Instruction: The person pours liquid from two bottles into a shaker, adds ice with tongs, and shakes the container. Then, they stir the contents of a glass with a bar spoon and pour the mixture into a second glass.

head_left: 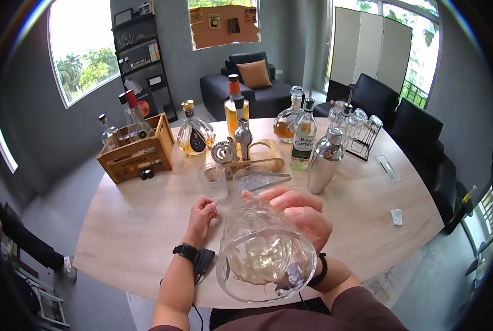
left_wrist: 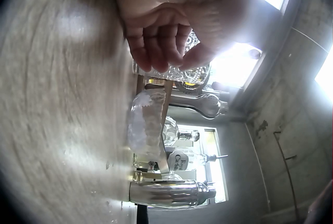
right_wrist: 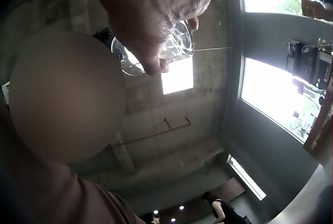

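Note:
Raised close to the head camera, a clear glass (head_left: pixel 266 259) with pale liquid tilts with its rim toward the viewer. My right hand (head_left: pixel 307 220) grips it round its base end; in the right wrist view the thumb and fingers of that hand (right_wrist: pixel 156 21) hold the same glass (right_wrist: pixel 179 44). My left hand (head_left: pixel 201 220) rests on the table, its fingers loosely curled with nothing in them. Just beyond it stand a second, patterned glass (head_left: pixel 213 182) and an ice container (head_left: pixel 252 179) with tongs (head_left: pixel 266 182) across it. The left wrist view shows the left hand (left_wrist: pixel 166 26) beside that patterned glass (left_wrist: pixel 192 73).
A steel shaker (head_left: pixel 326 161), a green-labelled bottle (head_left: pixel 303 140) and several liquor bottles stand across the table's back. At the left is a wooden crate (head_left: pixel 139 157) with bottles. A glass rack (head_left: pixel 362 138) and a crumpled white tissue (head_left: pixel 396 217) lie to the right.

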Demonstrator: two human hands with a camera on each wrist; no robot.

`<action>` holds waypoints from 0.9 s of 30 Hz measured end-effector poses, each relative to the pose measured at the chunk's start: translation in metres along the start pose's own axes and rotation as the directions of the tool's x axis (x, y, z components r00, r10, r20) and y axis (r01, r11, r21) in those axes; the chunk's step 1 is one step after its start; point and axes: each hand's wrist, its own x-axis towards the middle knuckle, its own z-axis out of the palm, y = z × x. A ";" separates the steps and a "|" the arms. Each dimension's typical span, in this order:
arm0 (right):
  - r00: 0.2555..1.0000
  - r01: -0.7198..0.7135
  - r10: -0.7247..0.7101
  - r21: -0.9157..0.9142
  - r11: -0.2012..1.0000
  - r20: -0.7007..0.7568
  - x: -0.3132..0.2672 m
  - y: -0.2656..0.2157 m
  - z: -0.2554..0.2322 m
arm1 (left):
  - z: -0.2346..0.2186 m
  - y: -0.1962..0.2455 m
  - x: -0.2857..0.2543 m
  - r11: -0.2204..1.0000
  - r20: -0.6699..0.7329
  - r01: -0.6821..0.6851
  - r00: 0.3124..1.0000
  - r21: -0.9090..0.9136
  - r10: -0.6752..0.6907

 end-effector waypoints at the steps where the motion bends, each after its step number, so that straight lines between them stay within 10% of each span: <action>1: 1.000 -0.024 0.024 0.035 0.999 -0.009 -0.004 0.000 0.001 | 0.004 0.003 -0.002 1.000 -0.016 0.002 1.000 -0.007 -0.002; 14: 0.991 -0.041 0.025 0.126 0.991 0.128 -0.006 0.001 0.006 | 0.010 0.004 -0.009 0.950 -0.047 0.127 0.988 -0.286 -0.146; 18: 0.986 -0.052 0.033 0.114 0.992 0.165 -0.004 0.004 0.001 | 0.004 -0.002 0.000 1.000 -0.005 0.004 1.000 0.010 -0.004; 25: 0.905 -0.340 0.328 -0.004 0.941 0.270 0.019 -0.016 -0.020 | 0.000 0.000 -0.005 0.991 0.001 -0.044 0.999 0.127 0.044; 27: 0.696 -0.718 0.659 0.276 0.639 0.285 0.019 -0.019 -0.020 | 0.025 0.006 -0.021 0.997 -0.087 -0.076 0.993 0.027 0.078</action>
